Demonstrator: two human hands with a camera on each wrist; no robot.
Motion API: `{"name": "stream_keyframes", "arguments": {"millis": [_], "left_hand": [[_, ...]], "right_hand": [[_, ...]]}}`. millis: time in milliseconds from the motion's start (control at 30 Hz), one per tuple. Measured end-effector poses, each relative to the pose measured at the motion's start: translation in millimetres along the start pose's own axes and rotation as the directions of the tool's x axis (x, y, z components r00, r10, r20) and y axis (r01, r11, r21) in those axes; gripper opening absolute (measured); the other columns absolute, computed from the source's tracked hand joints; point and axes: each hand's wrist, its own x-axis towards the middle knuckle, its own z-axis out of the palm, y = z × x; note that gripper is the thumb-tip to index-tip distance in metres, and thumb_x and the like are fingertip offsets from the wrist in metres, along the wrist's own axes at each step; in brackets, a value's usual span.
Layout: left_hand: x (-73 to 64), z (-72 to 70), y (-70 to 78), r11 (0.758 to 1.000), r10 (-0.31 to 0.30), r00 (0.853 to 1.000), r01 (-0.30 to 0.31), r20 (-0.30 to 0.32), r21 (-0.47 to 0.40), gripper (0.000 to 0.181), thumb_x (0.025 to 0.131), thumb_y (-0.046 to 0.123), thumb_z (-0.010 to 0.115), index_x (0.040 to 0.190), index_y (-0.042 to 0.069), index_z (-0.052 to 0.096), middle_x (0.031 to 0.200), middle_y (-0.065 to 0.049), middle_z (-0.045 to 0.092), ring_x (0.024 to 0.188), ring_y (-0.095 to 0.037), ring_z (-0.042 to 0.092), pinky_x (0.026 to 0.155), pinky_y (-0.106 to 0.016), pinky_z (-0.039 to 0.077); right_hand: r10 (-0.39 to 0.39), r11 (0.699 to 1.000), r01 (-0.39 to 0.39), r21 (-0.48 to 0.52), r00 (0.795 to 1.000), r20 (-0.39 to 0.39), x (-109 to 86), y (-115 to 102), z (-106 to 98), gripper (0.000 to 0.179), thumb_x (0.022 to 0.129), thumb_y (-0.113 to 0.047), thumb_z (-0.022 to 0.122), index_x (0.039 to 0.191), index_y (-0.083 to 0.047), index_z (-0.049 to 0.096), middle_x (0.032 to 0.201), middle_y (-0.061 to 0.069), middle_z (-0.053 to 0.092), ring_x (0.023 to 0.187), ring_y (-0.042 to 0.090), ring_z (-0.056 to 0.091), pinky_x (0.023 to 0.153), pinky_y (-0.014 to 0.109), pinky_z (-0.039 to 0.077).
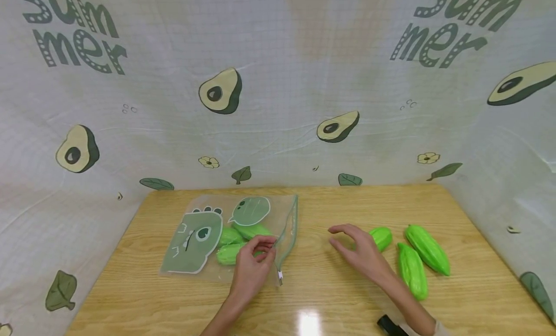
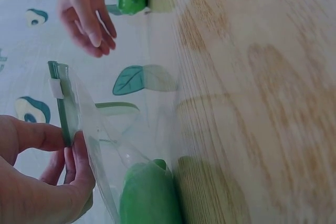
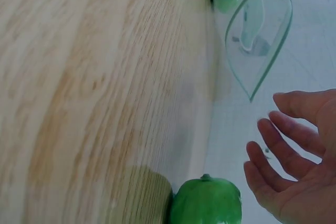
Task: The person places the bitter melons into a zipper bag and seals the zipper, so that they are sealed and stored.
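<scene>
A clear zip bag (image 1: 193, 254) with a dinosaur print lies on the table's left half, its green-edged mouth spread apart toward the right. Inside it are green, ridged, gourd-like fruits (image 1: 230, 254). My left hand (image 1: 254, 266) pinches the near lip of that mouth between thumb and fingers; the left wrist view shows the pinched green strip (image 2: 63, 108) close up. Between the bag and the loose fruits, my right hand (image 1: 362, 254) hovers with fingers apart and nothing in them. It partly covers one fruit (image 1: 381, 238); two more, a long fruit (image 1: 427, 249) and a pointed one (image 1: 412, 271), lie to its right.
A white slider (image 1: 280, 275) sits at the near end of the bag's mouth. Pale cloth (image 1: 278, 85) printed with avocados and leaves rises behind and beside the wooden table (image 1: 330, 287). A black strap (image 1: 391, 325) shows by the right forearm.
</scene>
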Motion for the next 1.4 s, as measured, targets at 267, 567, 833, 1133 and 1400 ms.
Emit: {"name": "stream_keyframes", "arguments": {"millis": [267, 567, 833, 1133, 1400], "left_hand": [[-0.6, -0.5, 1.1, 1.000, -0.009, 1.000, 0.008, -0.004, -0.005, 0.019, 0.089, -0.009, 0.067, 0.105, -0.001, 0.072, 0.100, -0.011, 0.068, 0.096, -0.022, 0.064, 0.081, -0.024, 0.058], [-1.6, -1.5, 0.3, 1.000, 0.015, 1.000, -0.015, 0.003, -0.018, 0.018, 0.089, -0.007, 0.069, 0.106, -0.002, 0.072, 0.101, -0.012, 0.069, 0.096, -0.021, 0.064, 0.082, -0.024, 0.058], [-2.9, -1.5, 0.5, 1.000, 0.024, 1.000, -0.024, -0.001, -0.020, 0.018, 0.089, -0.007, 0.070, 0.106, -0.002, 0.072, 0.100, -0.012, 0.069, 0.092, -0.020, 0.066, 0.081, -0.024, 0.058], [-2.1, -1.7, 0.1, 1.000, -0.001, 1.000, 0.001, 0.002, -0.008, 0.018, 0.089, -0.007, 0.069, 0.106, 0.000, 0.072, 0.100, -0.011, 0.069, 0.093, -0.019, 0.066, 0.082, -0.024, 0.057], [-3.7, -2.0, 0.9, 1.000, 0.010, 1.000, -0.009, 0.009, -0.012, 0.019, 0.089, -0.006, 0.069, 0.107, -0.001, 0.072, 0.101, -0.011, 0.069, 0.096, -0.021, 0.065, 0.082, -0.025, 0.057]], "right_hand": [[-0.068, 0.996, 0.066, -0.054, 0.997, -0.029, -5.8, 5.3, -6.9, 0.024, 0.090, -0.008, 0.078, 0.113, -0.005, 0.073, 0.111, 0.003, 0.074, 0.105, 0.027, 0.069, 0.088, 0.050, 0.056], [-0.101, 0.988, 0.095, -0.121, 0.994, -0.041, -15.8, 10.8, -13.4, 0.027, 0.083, -0.005, 0.083, 0.109, -0.005, 0.074, 0.112, 0.006, 0.072, 0.105, 0.028, 0.067, 0.088, 0.051, 0.056], [-0.095, 0.981, 0.087, -0.175, 0.995, -0.037, -25.7, 14.9, -17.0, 0.029, 0.080, -0.004, 0.085, 0.107, -0.007, 0.075, 0.115, 0.007, 0.070, 0.108, 0.029, 0.063, 0.087, 0.052, 0.054], [-0.096, 0.971, 0.090, -0.220, 0.995, -0.017, -31.3, 19.7, -22.5, 0.036, 0.074, 0.001, 0.089, 0.106, -0.008, 0.075, 0.116, 0.009, 0.069, 0.113, 0.034, 0.058, 0.090, 0.057, 0.051], [-0.153, 0.948, 0.156, -0.277, 0.988, 0.033, -38.3, 21.9, -27.6, 0.043, 0.070, 0.009, 0.088, 0.108, -0.006, 0.075, 0.118, 0.013, 0.069, 0.118, 0.044, 0.056, 0.091, 0.064, 0.050]]}}
